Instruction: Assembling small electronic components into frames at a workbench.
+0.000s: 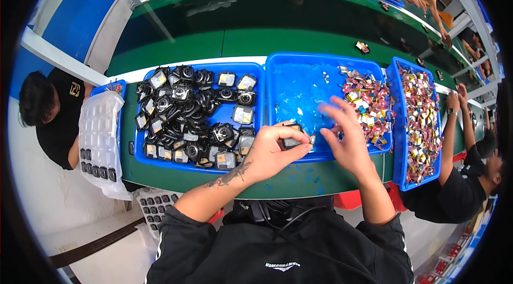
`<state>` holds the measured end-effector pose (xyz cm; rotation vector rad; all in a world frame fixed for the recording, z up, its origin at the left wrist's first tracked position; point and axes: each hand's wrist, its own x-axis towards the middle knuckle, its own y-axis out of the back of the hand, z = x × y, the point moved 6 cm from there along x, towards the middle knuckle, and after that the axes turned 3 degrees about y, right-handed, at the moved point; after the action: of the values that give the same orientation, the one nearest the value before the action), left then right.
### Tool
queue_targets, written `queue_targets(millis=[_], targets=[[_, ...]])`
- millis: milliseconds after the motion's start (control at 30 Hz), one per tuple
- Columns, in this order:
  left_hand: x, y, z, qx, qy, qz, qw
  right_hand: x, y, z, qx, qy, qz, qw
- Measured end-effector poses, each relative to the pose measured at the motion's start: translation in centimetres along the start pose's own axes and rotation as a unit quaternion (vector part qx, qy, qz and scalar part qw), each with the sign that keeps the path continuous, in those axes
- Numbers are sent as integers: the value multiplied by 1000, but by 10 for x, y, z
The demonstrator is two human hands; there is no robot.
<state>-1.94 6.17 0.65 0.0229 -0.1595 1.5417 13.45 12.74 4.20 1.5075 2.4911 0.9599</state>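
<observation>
Black squarish case (291,137) sits in the pinching grip of the left hand (269,151), over the middle blue tray (291,89); just right, the right hand (350,142) has its grip spread open.

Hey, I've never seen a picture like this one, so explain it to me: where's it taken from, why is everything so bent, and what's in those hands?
There's no robot here, just a person's two bare hands. A wide fisheye camera on their head looks down, so straight edges curve toward the rim.

On the green work surface, the left blue tray holds a heap of black cases. The middle blue tray has small reddish and whitish parts piled at its right side, and a narrower tray beyond it is full of similar pieces.

The left hand grips one small black case. The right hand is open beside it, its fingers blurred, and appears to hold nothing.
</observation>
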Motion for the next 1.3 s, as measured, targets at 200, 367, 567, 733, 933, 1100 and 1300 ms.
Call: queue_targets(millis=[200,367,567,733,933,1100,1300], targets=[[-6,-7,-11,-170,214,-98,957,-17,-26,11,360,-57,-119,924],[0,3,-3,-112,122,-14,986,-19,-6,15,372,-77,34,924],[1,13,-2,-101,29,47,993,-12,12,-12,149,27,70,986],[1,13,5,-130,56,86,986,-9,2,-16,102,-8,44,994],[-2,-2,-1,-92,56,49,993,-7,-14,-31,7,47,58,997],[-3,-5,-10,-223,106,-2,969,-8,-16,-41,-35,88,95,991],[-5,-7,-8,-229,105,-15,968,-10,-16,-42,14,54,74,996]])
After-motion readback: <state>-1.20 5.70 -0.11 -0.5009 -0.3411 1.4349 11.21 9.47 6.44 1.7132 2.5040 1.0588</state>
